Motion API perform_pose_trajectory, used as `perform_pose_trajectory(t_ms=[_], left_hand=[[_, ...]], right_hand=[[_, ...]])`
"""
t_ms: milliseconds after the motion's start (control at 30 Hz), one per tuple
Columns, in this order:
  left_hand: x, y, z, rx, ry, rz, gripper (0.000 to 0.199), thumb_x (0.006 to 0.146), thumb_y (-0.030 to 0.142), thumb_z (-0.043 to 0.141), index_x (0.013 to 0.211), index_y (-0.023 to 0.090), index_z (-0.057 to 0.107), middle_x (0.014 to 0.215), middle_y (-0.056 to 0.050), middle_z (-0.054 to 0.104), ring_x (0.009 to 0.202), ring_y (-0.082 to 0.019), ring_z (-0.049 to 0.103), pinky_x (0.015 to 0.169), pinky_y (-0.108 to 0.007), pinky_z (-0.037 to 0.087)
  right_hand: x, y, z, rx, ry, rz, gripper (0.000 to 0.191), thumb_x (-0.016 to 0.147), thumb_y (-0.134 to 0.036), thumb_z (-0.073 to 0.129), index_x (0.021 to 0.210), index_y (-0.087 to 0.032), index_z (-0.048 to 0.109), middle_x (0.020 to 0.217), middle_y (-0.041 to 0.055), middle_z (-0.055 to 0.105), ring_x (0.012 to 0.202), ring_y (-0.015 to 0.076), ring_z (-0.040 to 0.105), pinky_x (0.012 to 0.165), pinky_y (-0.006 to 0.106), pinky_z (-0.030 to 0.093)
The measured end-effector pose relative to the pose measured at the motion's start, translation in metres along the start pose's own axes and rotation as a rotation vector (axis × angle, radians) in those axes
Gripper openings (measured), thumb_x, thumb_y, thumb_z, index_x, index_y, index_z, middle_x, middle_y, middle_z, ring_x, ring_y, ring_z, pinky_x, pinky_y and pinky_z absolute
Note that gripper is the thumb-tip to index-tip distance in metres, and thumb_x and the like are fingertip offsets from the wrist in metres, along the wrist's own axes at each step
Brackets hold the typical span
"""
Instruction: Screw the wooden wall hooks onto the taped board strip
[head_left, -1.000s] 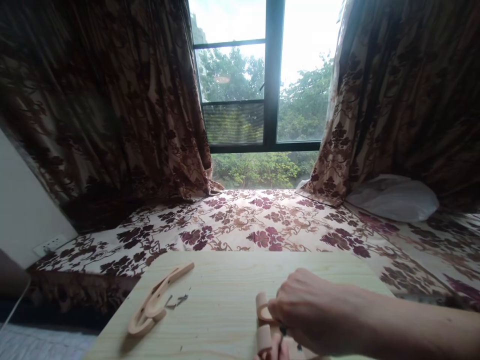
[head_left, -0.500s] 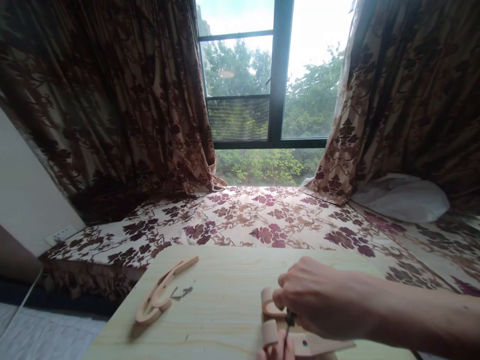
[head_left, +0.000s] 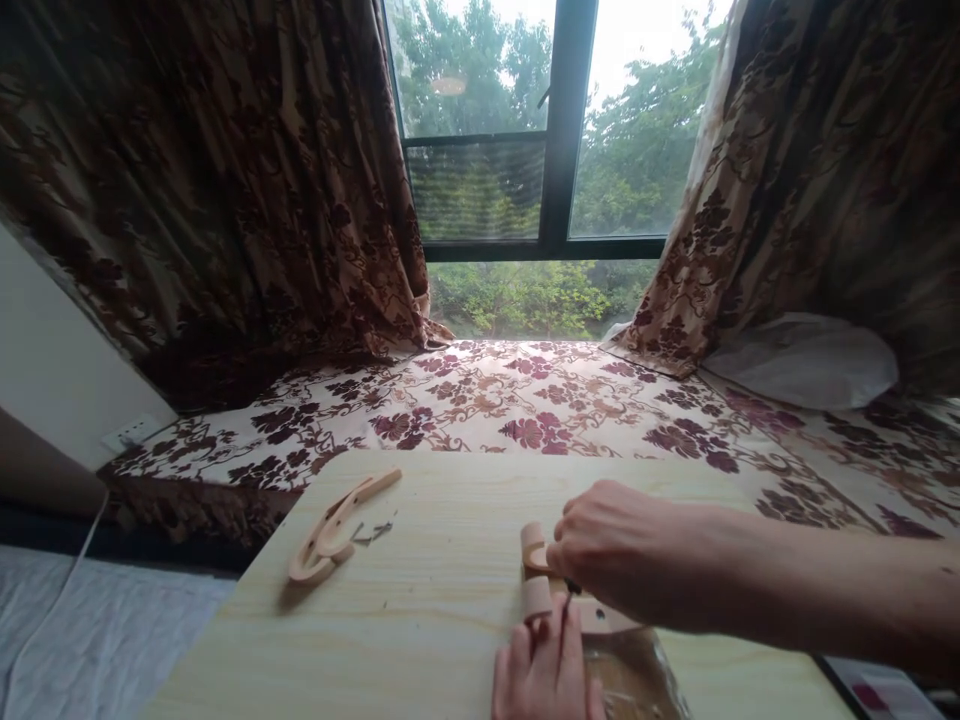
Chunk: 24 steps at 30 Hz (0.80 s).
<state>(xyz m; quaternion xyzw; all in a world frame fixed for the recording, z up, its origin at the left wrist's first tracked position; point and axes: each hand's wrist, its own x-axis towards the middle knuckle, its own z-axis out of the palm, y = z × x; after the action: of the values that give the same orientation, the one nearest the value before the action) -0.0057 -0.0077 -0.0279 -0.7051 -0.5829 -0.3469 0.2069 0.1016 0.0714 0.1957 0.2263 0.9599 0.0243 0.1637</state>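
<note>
One head-worn camera | is looking forward and down | is keeping the worktop (head_left: pixel 420 620) near, the window (head_left: pixel 559 200) farther away

Up to top centre: a dark-framed window (head_left: pixel 568 120), bright with daylight, trees (head_left: pixel 637 150) beyond. Out to either side, patterned curtains (head_left: pixel 300 190), deep in shadow. Down to mid-frame, flowered ledge (head_left: pixel 480 400); left edge, pale wall (head_left: pixel 64 325); wooden table (head_left: pixel 420 650) across the bottom.

Pale wooden piece (head_left: pixel 537 600), curls facing left, touching left fingers (head_left: pixel 548 645); slim dark tool (head_left: pixel 571 588) tilted, mostly hidden.
</note>
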Motion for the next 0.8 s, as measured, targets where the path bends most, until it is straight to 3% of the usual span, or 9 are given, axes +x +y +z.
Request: perform_pose_trajectory(t_ms=[100, 200, 400, 600, 800], left_hand=[[0.002, -0.006, -0.006, 0.023, -0.098, 0.133, 0.042, 0.079, 0.031, 0.052, 0.12, 0.022, 0.056, 0.121, 0.005, 0.061, 0.093, -0.019, 0.06, 0.072, -0.032, 0.05], [0.004, -0.013, -0.011, 0.035, -0.132, 0.24, 0.045, 0.08, 0.025, 0.048, 0.125, 0.019, 0.051, 0.127, 0.005, 0.057, 0.094, -0.017, 0.059, 0.072, -0.029, 0.05], [0.008, -0.012, -0.021, 0.017, -0.206, 0.207, 0.047, 0.085, 0.03, 0.046, 0.13, 0.02, 0.046, 0.129, 0.003, 0.056, 0.099, -0.018, 0.058, 0.076, -0.03, 0.051], [0.012, -0.01, -0.025, -0.026, -0.215, 0.215, 0.044, 0.085, 0.03, 0.047, 0.128, 0.018, 0.048, 0.125, 0.001, 0.058, 0.1, -0.019, 0.057, 0.078, -0.029, 0.051], [0.015, -0.01, -0.028, -0.042, -0.232, 0.201, 0.046, 0.086, 0.028, 0.045, 0.131, 0.017, 0.044, 0.132, 0.001, 0.053, 0.103, -0.018, 0.055, 0.08, -0.03, 0.05]], right_hand=[[-0.001, 0.0, -0.002, 0.018, -0.038, 0.07, 0.013, 0.077, -0.008, 0.052, 0.074, -0.013, 0.064, 0.058, 0.0046, 0.061, 0.047, 0.0128, 0.047, 0.042, 0.028, 0.022], [-0.004, 0.002, -0.004, 0.028, -0.037, 0.107, 0.009, 0.075, -0.011, 0.055, 0.075, -0.014, 0.063, 0.058, 0.0039, 0.06, 0.047, 0.0128, 0.046, 0.043, 0.028, 0.022], [-0.001, 0.001, -0.007, 0.021, 0.015, -0.04, 0.017, 0.08, -0.005, 0.049, 0.084, -0.015, 0.062, 0.073, 0.0048, 0.064, 0.057, 0.0127, 0.049, 0.047, 0.028, 0.027], [0.003, -0.001, -0.005, -0.014, -0.006, 0.072, 0.012, 0.081, -0.015, 0.051, 0.087, -0.013, 0.061, 0.057, 0.0006, 0.057, 0.042, 0.0116, 0.031, 0.04, 0.029, 0.021], [-0.002, 0.004, -0.006, 0.03, -0.022, 0.003, 0.015, 0.08, -0.006, 0.05, 0.084, -0.015, 0.061, 0.072, 0.0037, 0.062, 0.052, 0.0114, 0.041, 0.046, 0.028, 0.025]])
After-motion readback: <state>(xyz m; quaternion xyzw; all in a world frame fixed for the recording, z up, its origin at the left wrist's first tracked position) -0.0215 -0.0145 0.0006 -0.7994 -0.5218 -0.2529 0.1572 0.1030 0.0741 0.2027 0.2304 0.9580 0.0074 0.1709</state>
